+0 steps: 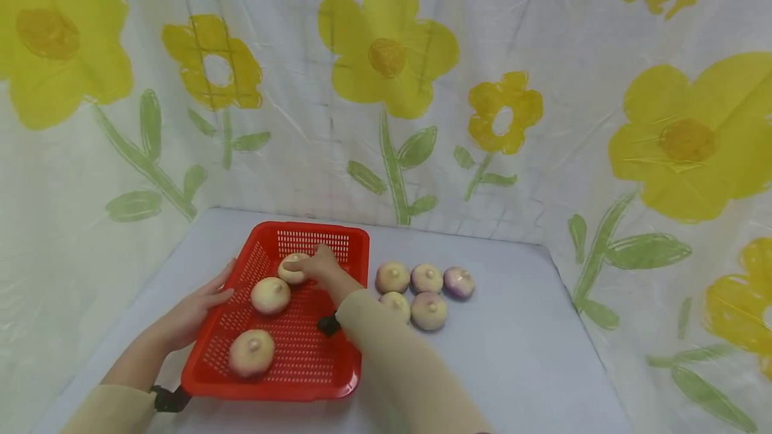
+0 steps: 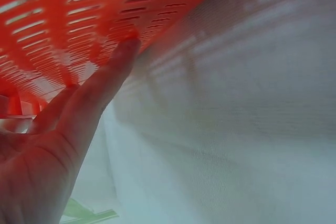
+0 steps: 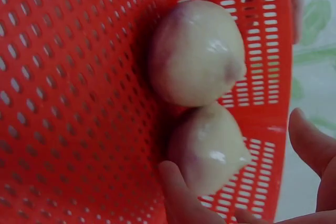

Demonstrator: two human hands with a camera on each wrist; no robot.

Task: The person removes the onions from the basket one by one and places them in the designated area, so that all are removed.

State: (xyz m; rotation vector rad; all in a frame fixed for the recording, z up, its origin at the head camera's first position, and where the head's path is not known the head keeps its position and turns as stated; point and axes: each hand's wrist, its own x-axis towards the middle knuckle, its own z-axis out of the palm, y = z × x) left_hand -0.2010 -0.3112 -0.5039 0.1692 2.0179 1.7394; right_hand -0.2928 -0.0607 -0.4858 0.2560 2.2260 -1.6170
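A red plastic basket (image 1: 306,390) with perforated walls holds three turnips, pale with a purple tinge: one near the front (image 1: 251,353), a second turnip (image 1: 271,296) along the left wall, and a far turnip (image 1: 292,274). My right hand (image 1: 324,268) reaches inside over the far turnip. In the right wrist view, one fingertip (image 3: 170,174) is against that turnip (image 3: 207,150), while the thumb stands apart from it near the rim. On the basket's left side, my left hand (image 1: 188,317) touches the outer wall with extended fingers (image 2: 97,93).
Several more turnips (image 1: 427,279) sit in two rows on the white tabletop (image 1: 512,347), just right of the basket. A flower-printed curtain (image 1: 289,159) hangs behind and beside the table.
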